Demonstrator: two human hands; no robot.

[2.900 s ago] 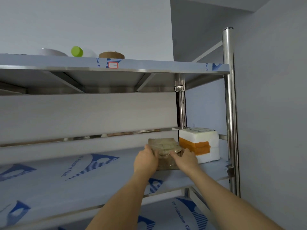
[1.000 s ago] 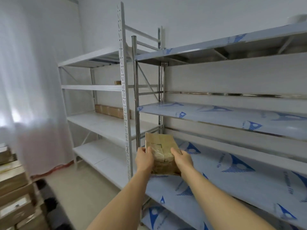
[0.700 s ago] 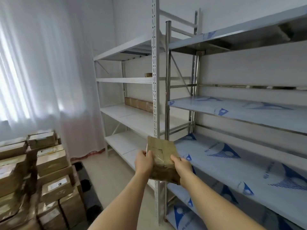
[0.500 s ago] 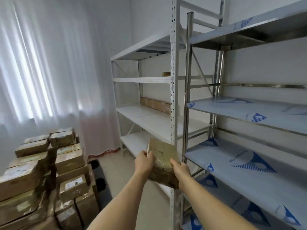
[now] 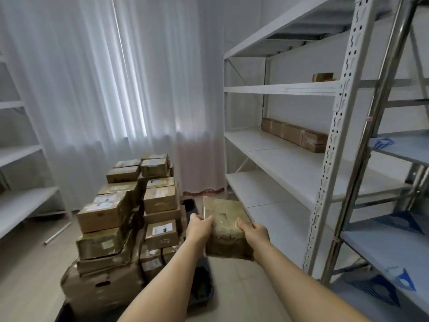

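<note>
parcel (image 5: 226, 231): brown, tape-wrapped, held mid-air above the floor, near white rack (image 5: 290, 168) front edge
left hand (image 5: 198, 230): grips parcel's left edge
right hand (image 5: 255, 233): grips its right edge
stacked cartons (image 5: 130, 205): white labels, print unreadable

Single head-worn wide-angle view, aimed forward and down.
It looks from close above onto the parcel (image 5: 224, 226) mid-frame and faces the curtain (image 5: 116, 89). Stacked boxes (image 5: 130, 205) lie lower left, and white shelving (image 5: 290, 163) fills the right.
</note>
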